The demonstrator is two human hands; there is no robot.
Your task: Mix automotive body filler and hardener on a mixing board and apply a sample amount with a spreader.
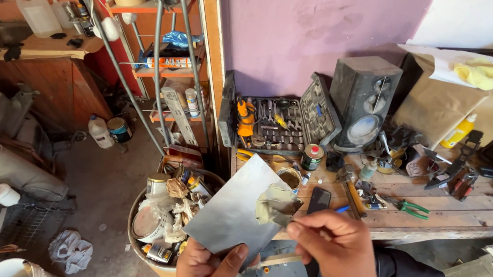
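2 hands share the job over the bin beside the bench: my left hand pinches the thin, stiff, sharp-edged metal sheet at its lower corner, while my right hand pinches the soft putty-smeared rag against it.

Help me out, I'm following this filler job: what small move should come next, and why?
Probably sweep the right hand across the metal sheet, spreading the putty blob. The left hand grips the sheet's lower edge, and the putty sits lumped near one edge.
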